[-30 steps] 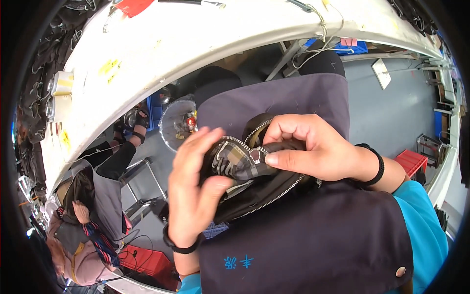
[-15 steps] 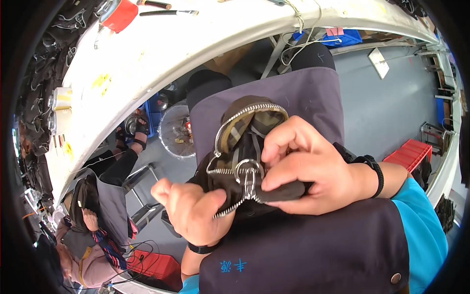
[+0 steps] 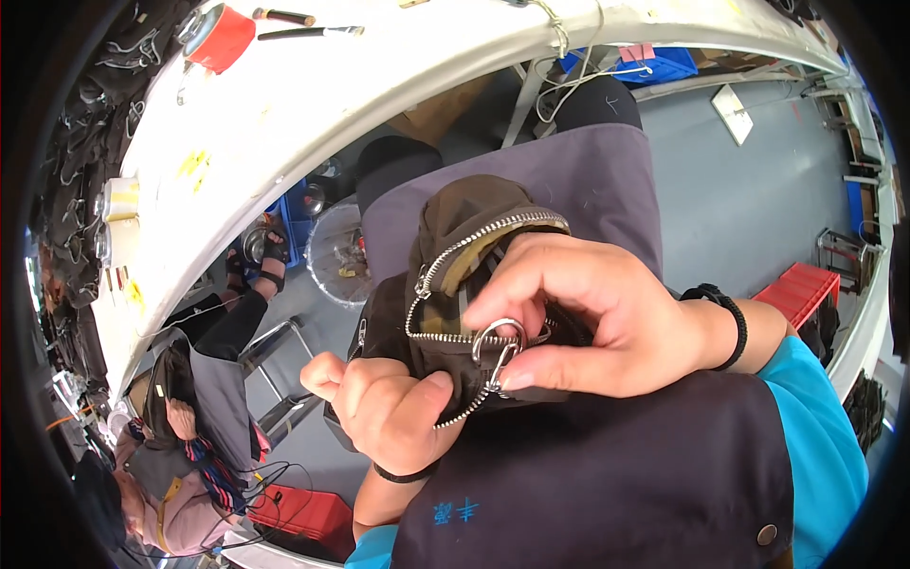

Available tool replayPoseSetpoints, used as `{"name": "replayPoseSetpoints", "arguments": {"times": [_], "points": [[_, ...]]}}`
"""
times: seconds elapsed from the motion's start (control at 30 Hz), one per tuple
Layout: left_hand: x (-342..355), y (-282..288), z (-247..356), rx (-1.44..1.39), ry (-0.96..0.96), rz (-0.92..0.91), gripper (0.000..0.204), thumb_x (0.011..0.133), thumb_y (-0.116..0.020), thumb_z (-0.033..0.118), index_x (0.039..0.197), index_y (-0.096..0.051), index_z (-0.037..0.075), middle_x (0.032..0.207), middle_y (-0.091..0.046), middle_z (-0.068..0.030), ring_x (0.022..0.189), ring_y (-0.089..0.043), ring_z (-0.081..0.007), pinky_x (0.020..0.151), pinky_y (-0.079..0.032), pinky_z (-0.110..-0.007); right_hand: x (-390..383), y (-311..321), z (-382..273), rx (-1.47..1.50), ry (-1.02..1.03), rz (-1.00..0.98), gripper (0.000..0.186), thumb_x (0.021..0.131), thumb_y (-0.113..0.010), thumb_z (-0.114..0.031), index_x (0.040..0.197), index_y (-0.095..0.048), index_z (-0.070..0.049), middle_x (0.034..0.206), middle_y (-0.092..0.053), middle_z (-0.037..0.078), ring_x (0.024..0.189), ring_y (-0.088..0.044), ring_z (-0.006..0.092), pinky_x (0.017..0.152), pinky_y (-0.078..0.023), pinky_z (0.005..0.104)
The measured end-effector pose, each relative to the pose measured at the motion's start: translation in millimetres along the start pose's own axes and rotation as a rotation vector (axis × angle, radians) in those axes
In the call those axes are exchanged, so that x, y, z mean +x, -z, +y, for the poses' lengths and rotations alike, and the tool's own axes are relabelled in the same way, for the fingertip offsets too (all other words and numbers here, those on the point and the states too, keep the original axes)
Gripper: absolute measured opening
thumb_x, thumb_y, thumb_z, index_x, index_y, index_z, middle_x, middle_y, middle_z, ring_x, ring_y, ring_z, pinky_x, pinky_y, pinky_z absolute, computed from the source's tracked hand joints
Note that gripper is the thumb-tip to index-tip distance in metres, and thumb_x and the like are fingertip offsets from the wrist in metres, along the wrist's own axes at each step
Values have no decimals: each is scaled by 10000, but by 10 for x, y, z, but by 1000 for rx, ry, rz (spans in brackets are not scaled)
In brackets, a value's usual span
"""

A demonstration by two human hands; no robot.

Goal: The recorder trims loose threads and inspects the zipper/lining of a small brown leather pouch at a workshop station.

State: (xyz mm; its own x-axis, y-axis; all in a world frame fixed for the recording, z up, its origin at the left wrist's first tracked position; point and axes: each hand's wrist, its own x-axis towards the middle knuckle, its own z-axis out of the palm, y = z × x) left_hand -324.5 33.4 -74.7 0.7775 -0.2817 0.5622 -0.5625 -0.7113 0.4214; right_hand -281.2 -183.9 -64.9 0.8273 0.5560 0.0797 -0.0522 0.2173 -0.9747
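Last change, right hand: the right hand (image 3: pixel 597 313) has come over to the silver metal zipper pull with a ring (image 3: pixel 500 357); half a second ago it pinched dark fabric beside the pull.
Effect on work: judged from its pose, handling now centres on the pull rather than the cloth.
Right-hand state: index finger bent above the ring, thumb tip at the pull's lower end; whether they grip it firmly, cannot tell.
Left-hand state: the left hand (image 3: pixel 393 408) is curled, closed on the lower left edge of the dark brown fabric bag (image 3: pixel 474 199).
Bag position: on the lap, over the dark purple-grey cloth apron (image 3: pixel 607 474), between and under both hands.
Zipper condition: the silver metal-toothed zipper (image 3: pixel 498 225) curves around the opening; camouflage-like lining (image 3: pixel 462 275) shows inside.
Difference, half a second ago: more brown outer fabric shows above the upper row of teeth.
Difference, one second ago: the left hand was spread, fingers extended; it is now curled.
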Motion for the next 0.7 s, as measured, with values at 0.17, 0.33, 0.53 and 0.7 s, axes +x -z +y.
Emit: {"name": "replayPoseSetpoints", "arguments": {"times": [0.17,0.33,0.53,0.7], "points": [[-38,-22,15,-26,-7,13,312,531,-772,150,806,-625,174,646,-439,54,598,-479,-141,710,-260,-390,-32,-16,34,-627,726,31,195,741,-730,-53,929,-711,-8,841,-628,52,683,-585,168,570,-428,305],[-102,-91,-20,-109,-81,41,231,635,-681,138,822,-557,85,619,-486,-10,584,-446,-156,855,-296,-418,-134,-127,25,-823,863,81,154,671,-708,-39,824,-727,-48,831,-614,32,666,-545,140,560,-405,261],[-109,-102,-26,-168,-66,20,311,599,-720,125,842,-530,89,637,-459,-2,586,-416,-155,822,-294,-410,-148,-71,2,-800,811,81,207,672,-708,-56,879,-727,-46,829,-608,30,666,-559,150,569,-420,276],[59,-223,-155,-204,-59,70,354,611,-609,-143,873,-477,54,676,-449,-34,622,-420,-163,709,-333,-354,-51,27,30,281,-178,79,227,933,-622,-60,1135,-540,1,966,-550,7,831,-532,62,744,-454,217]]}}
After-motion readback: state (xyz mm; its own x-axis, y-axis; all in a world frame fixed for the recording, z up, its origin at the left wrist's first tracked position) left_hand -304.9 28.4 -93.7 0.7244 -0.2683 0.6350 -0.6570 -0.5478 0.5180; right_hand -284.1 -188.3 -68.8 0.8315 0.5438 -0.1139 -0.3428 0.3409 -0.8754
